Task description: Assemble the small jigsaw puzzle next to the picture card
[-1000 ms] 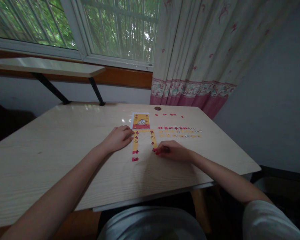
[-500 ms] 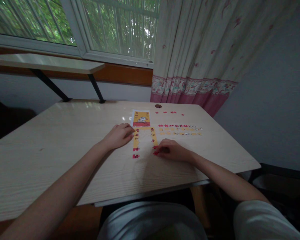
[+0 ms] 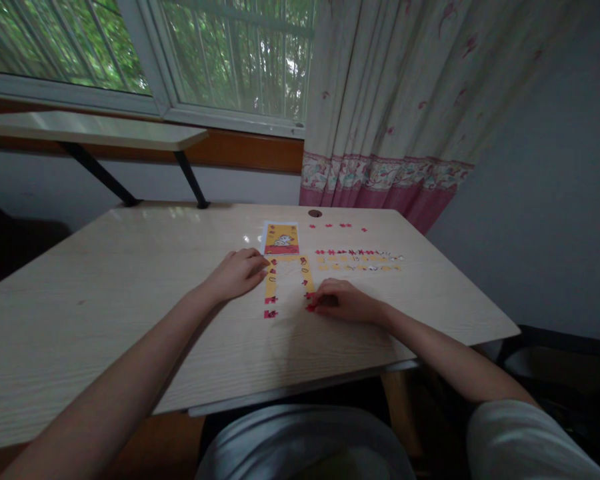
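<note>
A partly joined jigsaw border [image 3: 270, 288] in yellow and red lies on the desk, with a top row and two side columns. My right hand [image 3: 347, 301] pinches a red puzzle piece [image 3: 311, 307] at the lower end of the right column. Beside the upper left corner of the border rests my left hand [image 3: 237, 273], fingers loosely stretched out and nothing visible in them. Below the left column lies a separate red corner piece [image 3: 271, 314]. Just beyond the border is the reference picture [image 3: 282, 240] of a white animal on yellow and red.
Loose pieces lie in rows [image 3: 347, 268] to the right, yellow, white and red. Several red pieces [image 3: 346, 225] are farther back, near a round cable hole [image 3: 315, 213]. A raised shelf [image 3: 95, 130] stands at the back left, and a curtain [image 3: 380, 133] hangs behind the desk.
Both hands stay almost still, and the right one keeps its pinch on the red puzzle piece. The view has shifted very slightly.
</note>
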Demonstrator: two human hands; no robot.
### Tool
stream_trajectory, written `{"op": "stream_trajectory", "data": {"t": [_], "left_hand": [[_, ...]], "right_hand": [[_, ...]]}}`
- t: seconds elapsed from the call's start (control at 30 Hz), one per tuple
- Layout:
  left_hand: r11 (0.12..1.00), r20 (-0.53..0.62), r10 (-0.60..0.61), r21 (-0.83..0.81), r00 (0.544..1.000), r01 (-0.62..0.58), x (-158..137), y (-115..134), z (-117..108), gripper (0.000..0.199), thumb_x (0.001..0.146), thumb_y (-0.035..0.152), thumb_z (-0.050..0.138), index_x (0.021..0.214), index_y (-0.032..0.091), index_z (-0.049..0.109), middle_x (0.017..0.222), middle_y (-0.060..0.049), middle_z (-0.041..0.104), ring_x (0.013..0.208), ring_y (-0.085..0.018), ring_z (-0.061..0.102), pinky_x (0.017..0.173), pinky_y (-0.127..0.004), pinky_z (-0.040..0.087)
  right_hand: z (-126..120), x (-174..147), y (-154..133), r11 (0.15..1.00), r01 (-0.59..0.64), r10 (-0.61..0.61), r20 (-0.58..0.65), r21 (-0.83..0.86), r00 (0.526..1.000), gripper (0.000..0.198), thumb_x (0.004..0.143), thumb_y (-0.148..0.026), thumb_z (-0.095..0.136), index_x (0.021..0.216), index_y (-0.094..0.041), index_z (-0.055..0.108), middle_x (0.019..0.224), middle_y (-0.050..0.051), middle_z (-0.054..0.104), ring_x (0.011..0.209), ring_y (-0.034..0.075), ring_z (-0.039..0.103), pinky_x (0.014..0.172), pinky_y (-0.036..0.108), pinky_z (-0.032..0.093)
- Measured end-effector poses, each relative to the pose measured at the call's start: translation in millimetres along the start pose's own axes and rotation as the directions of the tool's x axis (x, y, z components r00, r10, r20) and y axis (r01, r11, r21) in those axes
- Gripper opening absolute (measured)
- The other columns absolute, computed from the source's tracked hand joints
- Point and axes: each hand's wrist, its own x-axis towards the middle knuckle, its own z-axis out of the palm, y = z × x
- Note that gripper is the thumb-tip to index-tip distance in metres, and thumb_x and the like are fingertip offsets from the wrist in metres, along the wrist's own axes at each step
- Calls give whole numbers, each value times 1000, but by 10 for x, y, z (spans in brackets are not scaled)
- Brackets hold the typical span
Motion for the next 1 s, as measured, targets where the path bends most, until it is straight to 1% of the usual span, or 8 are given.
{"op": "stream_trajectory", "data": {"t": [0.43,0.53,0.6,0.67,0.77,0.87,0.93,1.0], "left_hand": [[1000,7,2,4,1000,-2,6,8,-7,38,93,38,38,108,17,66,106,-11,63,100,-26,58,86,-41,44],[1000,5,12,0,1000,-12,5,15,-15,39,94,37,37,107,17,67,106,-12,63,99,-26,58,85,-40,44],[1000,0,13,-3,1000,-13,2,14,-16,38,94,37,37,106,18,67,105,-11,63,99,-25,58,85,-40,44],[1000,-8,10,-11,1000,-10,-1,7,-11,36,93,36,39,106,19,67,106,-10,63,99,-25,57,86,-39,44],[1000,-21,11,-21,1000,-12,-1,-8,-1,34,93,36,40,107,19,67,106,-10,63,100,-25,57,86,-40,44],[1000,-17,23,-14,1000,-23,6,-17,1,35,93,36,40,107,18,67,105,-10,63,99,-25,58,86,-40,44],[1000,-12,27,-7,1000,-27,10,-19,-1,35,93,36,40,107,18,68,105,-10,64,98,-25,58,86,-40,45],[1000,-12,21,-5,1000,-21,11,-20,-2,35,93,35,41,107,19,68,104,-10,64,99,-25,58,86,-40,45]], "right_hand": [[-5,0,9,1000,-18,18,26,3,1000,13,85,-25,64,94,-18,70,89,5,69,82,14,60,77,27,47],[15,-9,31,997,-71,71,2,7,997,16,85,-29,62,95,-18,69,86,4,69,73,12,57,69,24,45],[19,-10,67,992,-122,123,-26,42,992,19,86,-32,61,96,-18,69,84,3,68,66,10,54,62,22,42],[-11,-1,132,985,-154,158,-58,74,986,20,86,-34,60,96,-18,69,81,2,67,65,10,53,60,21,41],[-165,42,284,977,-204,211,-155,59,965,21,85,-34,59,92,-18,70,77,2,65,65,10,53,60,21,40],[-466,109,485,948,-317,301,-293,-8,908,25,86,-36,58,96,-17,70,80,4,66,66,12,54,61,23,42],[-710,155,634,898,-426,370,-338,-110,866,24,86,-32,57,98,-16,70,85,6,68,69,13,57,65,24,44],[-942,188,796,820,-522,415,-384,-235,825,23,85,-26,58,101,-14,70,97,10,69,80,16,61,75,26,47]]}}
